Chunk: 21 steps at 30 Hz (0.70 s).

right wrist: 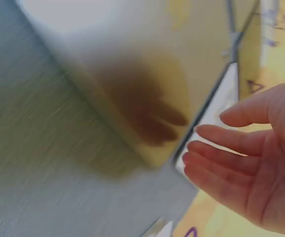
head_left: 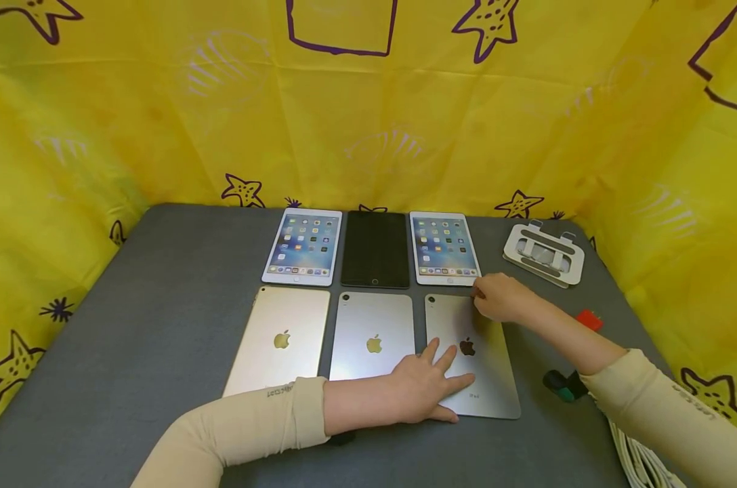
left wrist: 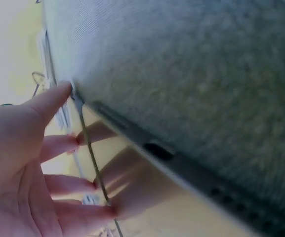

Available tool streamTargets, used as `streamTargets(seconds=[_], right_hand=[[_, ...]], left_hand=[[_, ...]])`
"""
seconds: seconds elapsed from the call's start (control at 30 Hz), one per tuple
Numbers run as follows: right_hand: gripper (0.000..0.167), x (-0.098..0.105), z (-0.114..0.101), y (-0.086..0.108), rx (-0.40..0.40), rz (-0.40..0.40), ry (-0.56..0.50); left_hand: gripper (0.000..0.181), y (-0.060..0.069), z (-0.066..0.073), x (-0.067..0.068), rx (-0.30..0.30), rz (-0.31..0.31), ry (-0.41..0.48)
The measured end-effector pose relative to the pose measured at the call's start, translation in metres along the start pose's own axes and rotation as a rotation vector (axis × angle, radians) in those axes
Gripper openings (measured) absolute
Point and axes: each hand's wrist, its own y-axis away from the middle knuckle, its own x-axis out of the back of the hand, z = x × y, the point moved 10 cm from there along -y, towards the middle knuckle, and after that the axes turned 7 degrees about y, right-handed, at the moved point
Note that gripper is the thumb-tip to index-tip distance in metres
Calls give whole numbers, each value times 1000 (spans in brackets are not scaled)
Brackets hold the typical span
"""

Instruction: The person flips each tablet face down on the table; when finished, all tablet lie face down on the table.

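Note:
Nearest the front right lies a silver tablet [head_left: 493, 383], back side up with a dark apple logo. My left hand [head_left: 420, 388] rests on its lower left part, fingers spread; in the left wrist view the fingertips touch the tablet [left wrist: 182, 210] near its edge. At the tablet's far right corner is my right hand [head_left: 504, 298], fingers loosely bent, by the lower edge of a white tablet [head_left: 446, 245] with a lit home screen. The right wrist view shows nothing held in the right hand [right wrist: 261, 163]. Beside the silver tablet lies another silver tablet [head_left: 374, 315], face down.
A gold tablet [head_left: 292, 315] lies face down at left. Behind are a black tablet [head_left: 375, 249] and a white tablet [head_left: 307, 245]. At right sit a white folding frame [head_left: 572, 263], a red plug [head_left: 589, 319], a green-black object [head_left: 565, 386] and a white cable bundle [head_left: 639, 461].

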Motion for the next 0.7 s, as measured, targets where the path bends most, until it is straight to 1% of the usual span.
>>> streamTargets(seconds=[0.07,0.13,0.2,0.27,0.3,0.37,0.4,0.43,0.5,0.53,0.57,0.6,0.63,0.7], right_hand=[[22,8,-5,-8,-3,54,-24],[26,20,-9,-14,-3,144,-95],[30,33,-6,-20,-36,249,-208],[33,42,2,-24,-101,345,-373],[34,45,9,-25,-142,391,-473],[37,45,24,-26,-235,473,-721],[39,43,31,-26,-280,513,-842],[40,41,38,-25,-326,553,-943],[42,33,50,-24,-414,617,-1099],[44,29,55,-23,-453,631,-1142],[45,24,59,-23,-486,625,-1148],[47,20,63,-24,-513,608,-1134],[49,16,65,-25,-531,576,-1115],[53,7,68,-29,-532,488,-1074]], left_hand=[[61,-2,-5,4,-27,25,53],[55,-4,-14,10,-42,52,154],[48,-7,-29,18,-30,76,315],[39,-10,-48,26,-4,124,485],[36,-12,-59,30,18,159,572],[33,-15,-85,37,85,248,767],[33,-16,-98,39,125,308,859],[34,-18,-112,40,180,365,958],[38,-19,-139,37,308,488,1176],[40,-19,-150,33,377,546,1279],[42,-19,-159,29,443,594,1377],[45,-21,-167,24,497,635,1476],[46,-23,-172,19,539,667,1578],[49,-29,-176,12,575,708,1756]])
